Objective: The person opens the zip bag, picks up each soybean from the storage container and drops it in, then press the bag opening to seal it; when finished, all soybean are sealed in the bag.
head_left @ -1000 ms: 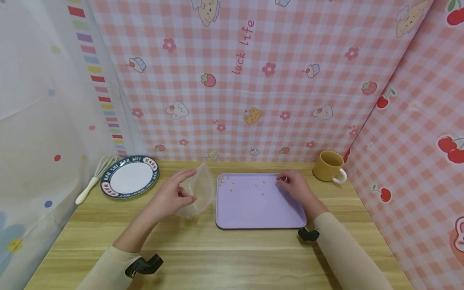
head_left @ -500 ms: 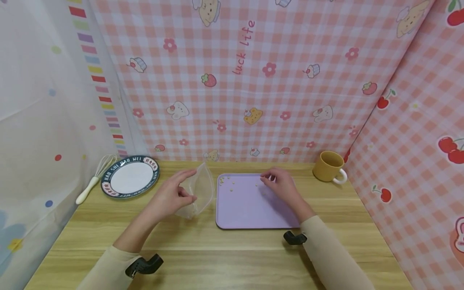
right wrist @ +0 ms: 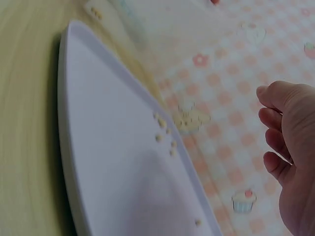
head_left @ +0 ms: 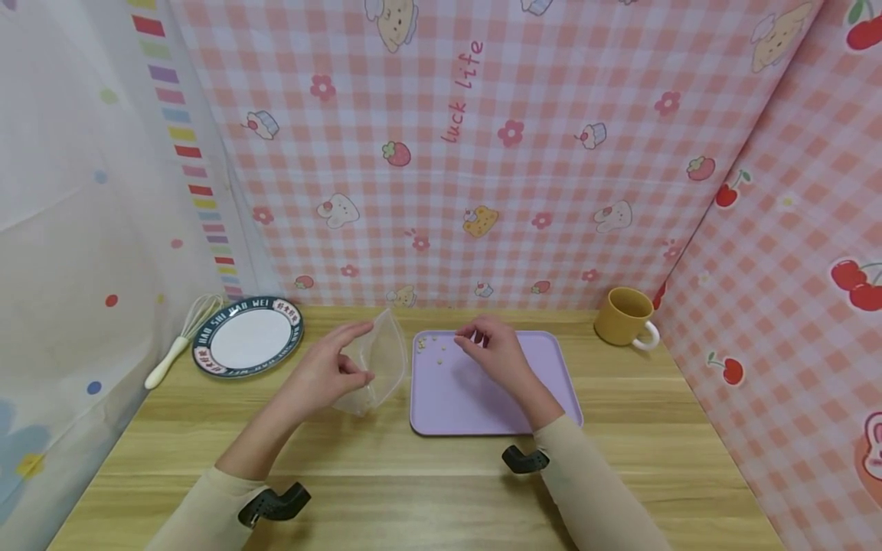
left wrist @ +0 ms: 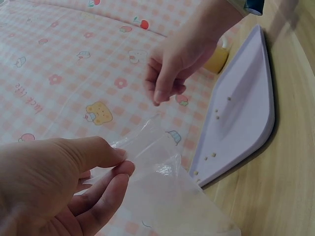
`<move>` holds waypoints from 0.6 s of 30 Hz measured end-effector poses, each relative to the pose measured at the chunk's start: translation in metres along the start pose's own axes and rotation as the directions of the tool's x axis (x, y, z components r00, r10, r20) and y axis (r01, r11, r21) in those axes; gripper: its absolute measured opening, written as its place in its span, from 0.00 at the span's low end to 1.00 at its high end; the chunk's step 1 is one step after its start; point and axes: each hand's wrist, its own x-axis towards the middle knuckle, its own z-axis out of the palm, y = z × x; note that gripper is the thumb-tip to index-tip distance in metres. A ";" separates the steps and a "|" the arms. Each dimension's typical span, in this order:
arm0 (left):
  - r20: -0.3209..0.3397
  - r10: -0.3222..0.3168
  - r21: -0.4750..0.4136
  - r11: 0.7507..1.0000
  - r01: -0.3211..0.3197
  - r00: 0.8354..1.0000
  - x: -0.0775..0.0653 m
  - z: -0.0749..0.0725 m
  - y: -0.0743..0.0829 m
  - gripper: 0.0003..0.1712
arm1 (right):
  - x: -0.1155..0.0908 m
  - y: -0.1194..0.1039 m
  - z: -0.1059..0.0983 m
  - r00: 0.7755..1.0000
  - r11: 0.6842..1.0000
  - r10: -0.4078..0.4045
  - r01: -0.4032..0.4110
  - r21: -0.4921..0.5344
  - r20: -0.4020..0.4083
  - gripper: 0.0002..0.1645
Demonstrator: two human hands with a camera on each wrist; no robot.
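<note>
My left hand (head_left: 331, 366) holds a clear plastic bag (head_left: 387, 356) upright at its edge, left of the lilac tray (head_left: 468, 409). Thumb and fingers pinch the film of the bag (left wrist: 167, 196) in the left wrist view. A few small yellow bits show low in the bag (right wrist: 172, 29) in the right wrist view. My right hand (head_left: 492, 350) hovers over the tray's back half, fingers curled and thumb against the index finger. I cannot tell whether a bit sits between those fingertips. Several small yellow bits (head_left: 422, 344) lie in the tray's back left corner.
A round plate with a dark patterned rim (head_left: 298, 337) and a whisk (head_left: 165, 362) lie at the left. Behind the tray's right side stands a yellow mug (head_left: 620, 321) with a white handle. Checked cloth (head_left: 510, 176) hangs along the table's back edge.
My right hand has moved left across the tray, from its right side to beyond the middle, fingertips closer to the bag. My left hand and the bag stay in place.
</note>
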 end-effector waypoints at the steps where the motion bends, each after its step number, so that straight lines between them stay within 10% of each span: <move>1: -0.001 0.000 0.000 1.000 0.000 1.000 0.000 0.000 0.000 0.46 | 0.001 -0.004 0.003 1.000 1.000 -0.004 0.004 0.008 0.005 0.02; 18: 0.000 -0.003 0.005 1.000 0.003 1.000 0.000 0.002 0.000 0.47 | 0.020 -0.057 0.039 0.985 0.985 -0.156 0.150 0.087 0.068 0.02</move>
